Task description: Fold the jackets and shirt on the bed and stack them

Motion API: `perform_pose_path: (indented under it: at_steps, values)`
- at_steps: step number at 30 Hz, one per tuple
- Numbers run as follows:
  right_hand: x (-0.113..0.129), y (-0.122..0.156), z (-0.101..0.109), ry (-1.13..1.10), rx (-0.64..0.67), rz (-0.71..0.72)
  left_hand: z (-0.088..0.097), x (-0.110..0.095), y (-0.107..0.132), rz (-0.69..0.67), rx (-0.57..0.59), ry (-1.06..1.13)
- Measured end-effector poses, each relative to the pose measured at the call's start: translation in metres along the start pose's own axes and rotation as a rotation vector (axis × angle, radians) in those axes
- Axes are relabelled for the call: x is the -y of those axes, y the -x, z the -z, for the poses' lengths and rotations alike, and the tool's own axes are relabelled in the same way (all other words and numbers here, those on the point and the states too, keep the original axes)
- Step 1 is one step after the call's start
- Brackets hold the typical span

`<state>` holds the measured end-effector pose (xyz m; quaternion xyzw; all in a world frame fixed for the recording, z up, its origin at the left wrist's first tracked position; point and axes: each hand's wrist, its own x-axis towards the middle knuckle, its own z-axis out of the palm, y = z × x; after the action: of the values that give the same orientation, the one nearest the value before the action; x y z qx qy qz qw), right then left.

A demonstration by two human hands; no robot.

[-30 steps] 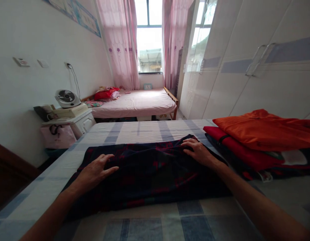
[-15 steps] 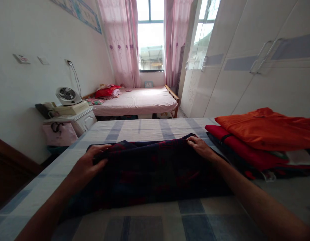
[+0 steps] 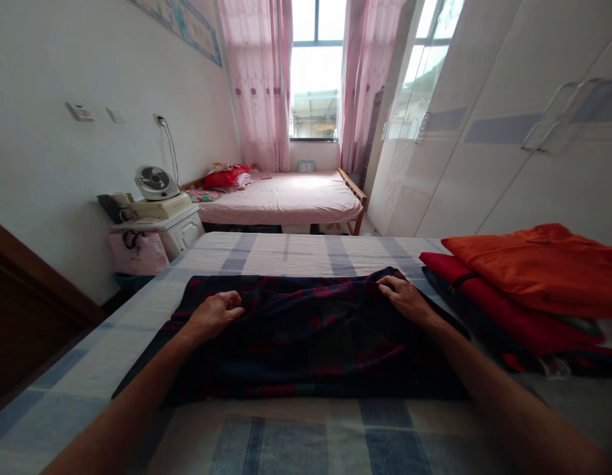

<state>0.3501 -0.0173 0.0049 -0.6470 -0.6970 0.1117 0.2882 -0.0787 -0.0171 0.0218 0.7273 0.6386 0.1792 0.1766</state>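
A dark navy and red plaid cloth (image 3: 306, 343) lies spread on the checked bedsheet (image 3: 296, 254) in front of me. My left hand (image 3: 214, 315) is curled shut on the cloth's far left edge. My right hand (image 3: 405, 298) grips the far right edge, its fingers pressed onto the fabric. Both forearms reach in from the bottom of the view.
A stack of folded clothes, orange (image 3: 533, 264) on top and red (image 3: 504, 307) below, sits at the right of the bed. A white wardrobe (image 3: 508, 132) lines the right wall. A nightstand (image 3: 162, 231) with a small fan (image 3: 155, 181) stands left. A pink bed (image 3: 281, 198) lies beyond.
My left hand, flat on the cloth a second ago, has moved to the far edge and closed on it. The right hand kept its place on the right edge. The view shifted slightly.
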Motion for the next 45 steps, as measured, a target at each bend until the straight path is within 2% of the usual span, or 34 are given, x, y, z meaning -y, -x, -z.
perform_pose_path:
  at_steps: [3, 5, 8, 10, 12, 13, 16, 19, 21, 22, 25, 27, 29, 31, 33, 35, 38, 40, 43, 45]
  values:
    - [-0.002, 0.001, 0.001, -0.017, 0.001, -0.021, 0.002, -0.006, 0.007, -0.068, -0.034, 0.049]
    - [-0.003, 0.001, 0.002, -0.036, -0.002, -0.042, 0.010, -0.010, 0.013, -0.083, -0.080, 0.211]
    - [-0.005, -0.001, 0.004, -0.065, -0.007, -0.040, 0.025, -0.012, 0.016, 0.038, -0.182, 0.603]
    - [-0.005, -0.004, 0.002, -0.078, -0.005, -0.023, 0.030, -0.010, 0.010, 0.165, -0.312, 0.711]
    - [-0.005, -0.009, 0.000, -0.066, -0.005, -0.013, 0.028, -0.005, 0.001, 0.248, -0.411, 0.707]
    - [-0.004, -0.011, -0.001, -0.048, -0.008, -0.011, 0.025, -0.002, -0.003, 0.273, -0.425, 0.702]
    - [-0.001, -0.015, -0.005, 0.009, -0.025, -0.009, 0.010, 0.010, -0.010, 0.312, -0.362, 0.695]
    - [0.012, -0.010, -0.006, 0.113, -0.133, 0.005, 0.000, 0.019, -0.007, 0.323, -0.294, 0.654]
    - [0.032, 0.001, -0.005, 0.220, -0.207, 0.089, -0.002, 0.021, -0.003, 0.318, -0.266, 0.620]
    - [0.044, 0.007, -0.006, 0.247, -0.203, 0.162, -0.001, 0.020, -0.002, 0.313, -0.263, 0.604]
    - [0.082, 0.030, -0.014, 0.161, -0.022, 0.430, 0.003, 0.010, 0.003, 0.268, -0.295, 0.582]
    - [0.100, 0.044, -0.025, 0.092, 0.111, 0.551, 0.006, 0.002, 0.008, 0.142, -0.395, 0.531]
    - [0.108, 0.053, -0.038, 0.074, 0.211, 0.586, 0.008, -0.003, 0.015, -0.033, -0.534, 0.349]
    - [0.109, 0.059, -0.048, 0.077, 0.273, 0.574, 0.007, -0.001, 0.024, -0.146, -0.598, 0.068]
    - [0.107, 0.061, -0.051, 0.077, 0.288, 0.552, 0.005, 0.005, 0.030, -0.149, -0.563, -0.176]
    - [0.105, 0.060, -0.047, 0.081, 0.249, 0.523, 0.001, 0.010, 0.033, -0.167, -0.544, -0.324]
    - [0.099, 0.056, -0.035, 0.157, 0.100, 0.467, -0.008, 0.010, 0.033, -0.320, -0.540, -0.421]
    - [0.089, 0.053, -0.031, 0.249, 0.018, 0.419, -0.018, 0.009, 0.031, -0.389, -0.439, -0.456]
    - [0.064, 0.048, -0.040, 0.356, 0.084, 0.291, -0.035, 0.016, 0.025, -0.260, -0.196, -0.471]
    - [0.049, 0.046, -0.049, 0.381, 0.166, 0.213, -0.043, 0.025, 0.020, -0.152, -0.091, -0.459]
